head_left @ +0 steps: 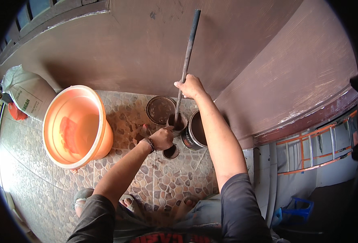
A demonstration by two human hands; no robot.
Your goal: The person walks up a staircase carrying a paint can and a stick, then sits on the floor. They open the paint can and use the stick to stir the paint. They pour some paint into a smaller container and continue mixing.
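Observation:
A long grey stick [190,45] stands slightly tilted, its lower end inside a small pot [181,131] of brown paint on the floor. My right hand [192,87] is closed around the stick's middle, with the thumb along it. At the pot's near left rim, my left hand [162,139] is closed, its fingertips at the edge and partly hidden. To the right, partly behind my right forearm, is a dark paint can [191,142] with brown paint in it. Close below my left hand sits a smaller brown-stained cup [171,152]. A round brown-smeared lid [160,109] lies behind the pot.
A large orange tub [106,135] stands left, with a white sack [33,95] and a red bag [17,112] beyond it. Brown walls [146,48] rise behind and right. An orange-railed ladder [308,148] and a blue plastic stool [302,209] are at right. My feet stand on the pebble-patterned floor [146,182].

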